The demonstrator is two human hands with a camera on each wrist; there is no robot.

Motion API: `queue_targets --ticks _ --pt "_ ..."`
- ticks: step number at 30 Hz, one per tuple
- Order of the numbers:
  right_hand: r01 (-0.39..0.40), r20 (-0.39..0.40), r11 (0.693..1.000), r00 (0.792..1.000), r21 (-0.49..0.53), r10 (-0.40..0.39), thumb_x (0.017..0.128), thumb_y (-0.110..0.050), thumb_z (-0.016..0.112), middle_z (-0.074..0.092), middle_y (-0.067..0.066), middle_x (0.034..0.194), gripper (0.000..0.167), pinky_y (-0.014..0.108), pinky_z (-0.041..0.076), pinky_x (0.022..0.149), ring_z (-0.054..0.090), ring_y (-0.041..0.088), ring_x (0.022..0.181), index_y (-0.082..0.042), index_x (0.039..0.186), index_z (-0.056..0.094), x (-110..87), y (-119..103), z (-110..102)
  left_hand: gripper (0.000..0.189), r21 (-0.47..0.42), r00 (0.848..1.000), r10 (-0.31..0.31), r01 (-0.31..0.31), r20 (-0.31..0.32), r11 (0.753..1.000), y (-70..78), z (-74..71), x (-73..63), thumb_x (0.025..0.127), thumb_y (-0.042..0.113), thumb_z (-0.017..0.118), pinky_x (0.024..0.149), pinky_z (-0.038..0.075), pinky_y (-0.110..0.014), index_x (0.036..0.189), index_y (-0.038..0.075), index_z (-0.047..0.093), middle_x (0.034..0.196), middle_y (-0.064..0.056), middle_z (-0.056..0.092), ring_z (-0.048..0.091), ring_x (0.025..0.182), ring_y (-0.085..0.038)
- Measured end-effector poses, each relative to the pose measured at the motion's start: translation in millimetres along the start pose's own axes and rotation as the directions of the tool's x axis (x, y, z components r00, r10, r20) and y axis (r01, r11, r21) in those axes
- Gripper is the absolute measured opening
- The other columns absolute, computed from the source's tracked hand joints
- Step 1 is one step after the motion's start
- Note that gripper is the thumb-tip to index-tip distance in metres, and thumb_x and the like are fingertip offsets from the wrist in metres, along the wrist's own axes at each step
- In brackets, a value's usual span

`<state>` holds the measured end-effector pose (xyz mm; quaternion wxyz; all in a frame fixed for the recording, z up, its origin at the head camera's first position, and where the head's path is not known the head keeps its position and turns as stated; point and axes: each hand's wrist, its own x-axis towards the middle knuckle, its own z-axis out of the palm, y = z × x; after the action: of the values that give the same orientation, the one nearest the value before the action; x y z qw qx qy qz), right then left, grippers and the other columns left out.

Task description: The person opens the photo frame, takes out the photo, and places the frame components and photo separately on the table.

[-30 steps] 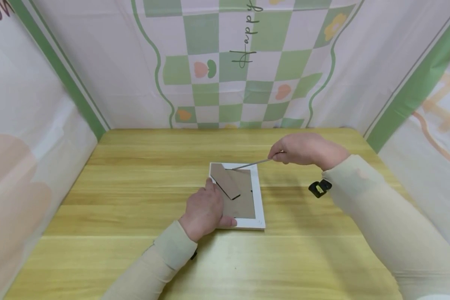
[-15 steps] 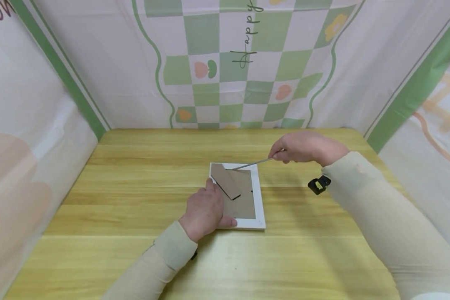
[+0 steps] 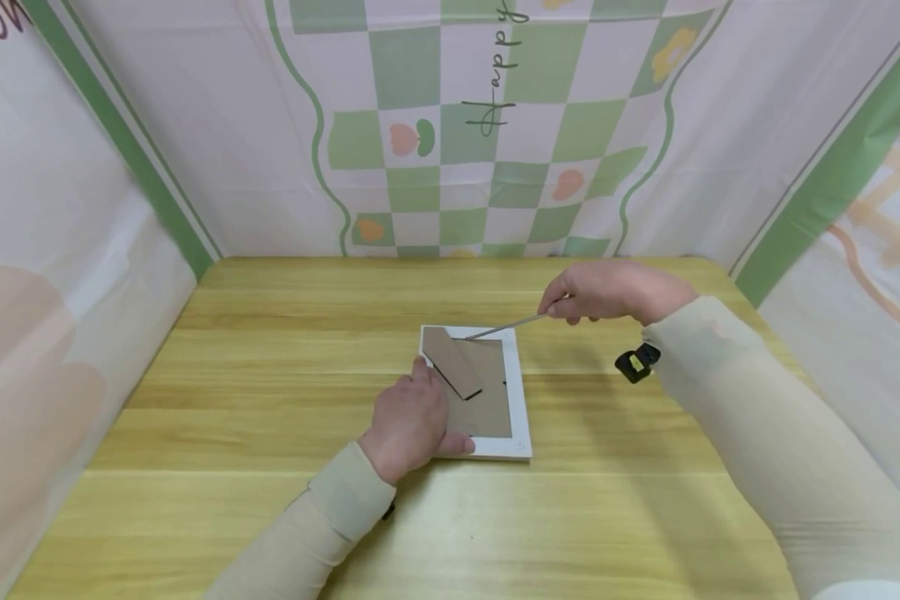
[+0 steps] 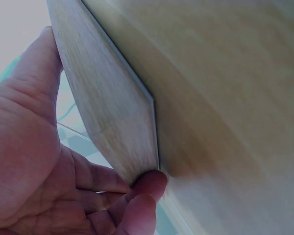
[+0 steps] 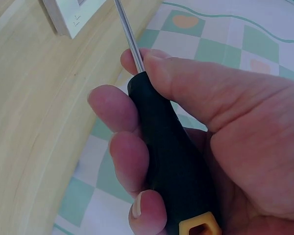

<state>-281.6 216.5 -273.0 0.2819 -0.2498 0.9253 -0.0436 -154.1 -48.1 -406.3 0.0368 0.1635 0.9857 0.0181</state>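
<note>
A white picture frame [image 3: 521, 400] lies back side up on the wood-grain table [image 3: 270, 375], just below the middle of the head view, toward 6 o'clock. Its brown backing board [image 3: 491, 412] fills the white border, and a brown stand leg [image 3: 452, 363] runs across it from the 11 o'clock corner to about the centre. A small dark tab [image 3: 505, 382] sits on the board's edge near 3 o'clock. The left hand [image 3: 408, 421] grips the frame from 8 o'clock, one finger along the left side and the thumb lying over the near edge; in the left wrist view the fingertips at 6 o'clock bend onto the frame's pale edge. The right hand [image 3: 607, 292], out at 2 o'clock from the frame and raised over the table, grasps a screwdriver [image 5: 161, 132], its fingers curled round the black handle, with a yellow part at the 5 o'clock end. The thin metal shaft slants down toward the frame, its tip by the upper edge of the backing board at 12 o'clock; whether it touches is too small to tell. A green-and-white checked cloth [image 3: 465, 183] hangs behind the table at 12 o'clock
</note>
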Motion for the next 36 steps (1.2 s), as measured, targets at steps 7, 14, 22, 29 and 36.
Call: queue_targets --ticks 7,14,22,29,36 --pt "-0.012 -0.005 1.0 1.0 0.003 0.012 0.11 -0.021 0.052 0.071 0.004 0.106 0.032 0.042 0.055 0.079 0.067 0.021 0.087 -0.014 0.136 0.069 1.6 2 0 0.124 -0.007 1.0 0.003 -0.003 0.0 1.0 -0.3 0.5 -0.1 0.072 0.08 0.077 0.067 0.061 -0.039 0.144 -0.016 0.049 0.153 -0.031 0.048 0.072 0.1 -0.031" --pt "-0.006 -0.014 0.999 1.0 0.036 0.007 0.11 -0.022 0.053 0.07 0.005 0.105 0.03 0.04 0.054 0.077 0.064 0.021 0.086 -0.014 0.133 0.07 2.7 4 -1 0.124 -0.002 1.0 -0.004 0.004 0.013 1.0 0.7 0.0 0.9 0.072 0.08 0.077 0.068 0.061 -0.039 0.146 -0.015 0.048 0.154 -0.031 0.047 0.072 0.101 -0.031" --pt "0.005 -0.02 1.0 1.0 0.031 -0.004 0.11 -0.022 0.054 0.071 0.003 0.106 0.03 0.04 0.055 0.078 0.065 0.019 0.088 -0.016 0.133 0.071 1.2 3 2 0.125 0.013 0.999 -0.014 0.013 0.029 1.0 1.9 -0.6 0.5 0.072 0.082 0.076 0.067 0.061 -0.039 0.146 -0.015 0.048 0.154 -0.03 0.047 0.072 0.102 -0.03" --pt "0.01 -0.145 0.993 0.989 -0.119 -0.027 0.108 -0.025 0.056 0.075 -0.007 0.103 0.028 0.051 0.053 0.095 0.069 0.014 0.097 -0.023 0.13 0.074 -7.0 -2 16 0.125 0.011 0.998 -0.021 0.02 0.054 1.0 2.6 -0.6 1.3 0.073 0.082 0.074 0.07 0.062 -0.04 0.148 -0.014 0.047 0.156 -0.03 0.045 0.071 0.108 -0.032" --pt "0.006 -0.231 0.984 0.972 -0.179 -0.048 0.107 -0.023 0.058 0.075 0.0 0.124 0.028 0.055 0.051 0.102 0.07 0.027 0.117 -0.022 0.13 0.074 -15.3 -7 32 0.123 0.006 0.999 -0.015 0.014 0.039 1.0 2.4 -0.1 0.5 0.074 0.082 0.074 0.069 0.062 -0.039 0.146 -0.014 0.049 0.155 -0.03 0.047 0.071 0.106 -0.031"
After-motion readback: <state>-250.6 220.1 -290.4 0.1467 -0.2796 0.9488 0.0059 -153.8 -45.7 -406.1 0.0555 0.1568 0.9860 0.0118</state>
